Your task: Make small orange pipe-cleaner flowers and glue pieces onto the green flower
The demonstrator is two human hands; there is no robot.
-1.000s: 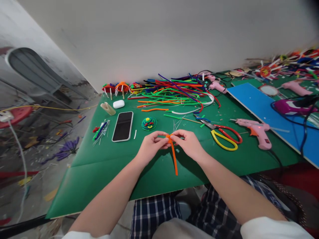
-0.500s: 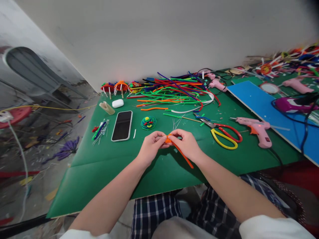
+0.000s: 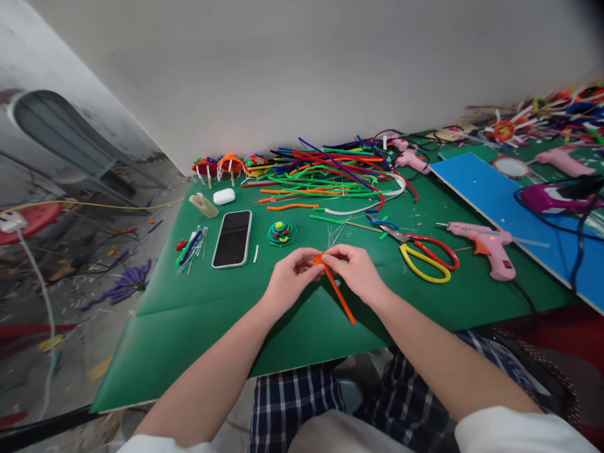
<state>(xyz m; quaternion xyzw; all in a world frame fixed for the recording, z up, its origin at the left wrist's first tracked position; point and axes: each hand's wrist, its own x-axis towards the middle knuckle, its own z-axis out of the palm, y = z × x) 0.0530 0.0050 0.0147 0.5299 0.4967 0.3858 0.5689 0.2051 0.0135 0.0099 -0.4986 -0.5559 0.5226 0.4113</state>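
Both hands meet over the green table (image 3: 202,333), closed on one orange pipe cleaner (image 3: 340,294). My left hand (image 3: 293,277) pinches its bunched or coiled end, which the fingers partly cover. My right hand (image 3: 355,270) grips the same piece from the other side. The straight tail hangs down between the hands toward the table's front edge. Left of the hands sits a small coiled green dome (image 3: 282,233) with a yellow top. To the right lie scissors (image 3: 425,255) with one red and one yellow handle.
A phone (image 3: 231,239) and a white case (image 3: 224,196) lie at the left. Many coloured pipe cleaners (image 3: 325,170) are heaped by the wall. A pink glue gun (image 3: 486,245) lies right, beside a blue board (image 3: 500,214). A grey chair (image 3: 66,138) stands beyond the table's left edge.
The orange tail has swung left and now points more steeply down. My fingers have shifted slightly around the bunched end; both hands stay in the same place.
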